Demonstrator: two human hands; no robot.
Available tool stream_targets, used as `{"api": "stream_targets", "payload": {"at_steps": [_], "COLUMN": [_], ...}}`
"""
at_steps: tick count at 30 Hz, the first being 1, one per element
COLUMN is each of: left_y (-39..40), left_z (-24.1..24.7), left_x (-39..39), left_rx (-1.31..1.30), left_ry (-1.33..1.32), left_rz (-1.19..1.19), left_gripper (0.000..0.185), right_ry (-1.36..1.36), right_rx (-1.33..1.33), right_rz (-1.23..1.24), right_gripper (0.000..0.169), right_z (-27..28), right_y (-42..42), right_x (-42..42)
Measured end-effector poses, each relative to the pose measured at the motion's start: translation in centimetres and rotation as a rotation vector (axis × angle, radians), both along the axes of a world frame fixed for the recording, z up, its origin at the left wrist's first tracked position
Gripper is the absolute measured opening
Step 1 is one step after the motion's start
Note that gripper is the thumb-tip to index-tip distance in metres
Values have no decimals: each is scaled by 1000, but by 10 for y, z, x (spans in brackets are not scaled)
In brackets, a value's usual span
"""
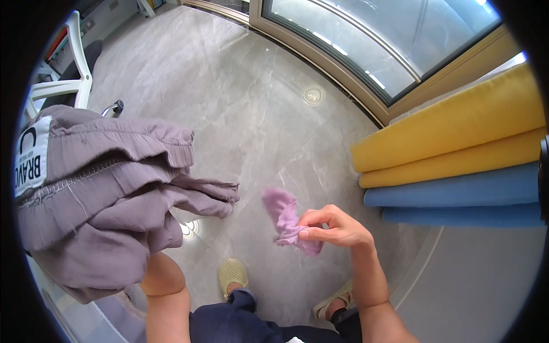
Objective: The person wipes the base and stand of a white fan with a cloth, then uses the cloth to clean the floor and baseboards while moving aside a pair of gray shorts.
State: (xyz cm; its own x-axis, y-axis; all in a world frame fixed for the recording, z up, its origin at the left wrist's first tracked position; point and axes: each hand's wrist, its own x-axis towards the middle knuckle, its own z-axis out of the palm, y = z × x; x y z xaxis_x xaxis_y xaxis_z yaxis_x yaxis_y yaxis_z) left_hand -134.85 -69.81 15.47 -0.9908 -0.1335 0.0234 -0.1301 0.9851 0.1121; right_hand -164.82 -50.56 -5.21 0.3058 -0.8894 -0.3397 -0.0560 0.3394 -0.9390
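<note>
Between the thumb and fingers of my right hand (332,227) is a small crumpled pink-purple cloth (286,218), which hangs above the floor in front of me and is partly blurred. A bulky mauve garment (111,206) with gathered elastic edges and a large white printed label (33,158) fills the left side. My left forearm runs up beneath this garment, and its fabric hides my left hand, so what the fingers do cannot be seen.
Yellow fabric (446,128) and blue fabric (454,188) hang in folds at the right, beside a glass door (386,47) with a metal frame. A white chair frame (79,64) stands upper left. My feet in pale green shoes (233,274) are on the grey tiled floor (206,77).
</note>
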Motion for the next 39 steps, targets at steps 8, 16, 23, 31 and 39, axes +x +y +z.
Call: {"api": "stream_targets", "payload": {"at_steps": [8,16,23,31,39], "left_y": [-3,-8,-15,-29,-39], "left_z": [-7,-16,-24,-24,-28], "left_x": [9,6,4,11,-1], "left_rx": [-9,-15,-4,16,38], "left_ry": [97,162,189,191,198], "left_rz": [64,104,141,163,207], "left_gripper": [41,40,39,38,37], "right_ry": [59,1234,531,1040,1030], "right_rx": [211,65,-3,-219,-407], "right_rz": [-560,-171,-580,-1258,-753], "right_gripper": [33,97,22,31,44], "right_z": [-76,-201,-194,-200,-266], "right_y": [-8,45,20,-26,-99], "right_x": [-15,-6,-35,-151,-130]}}
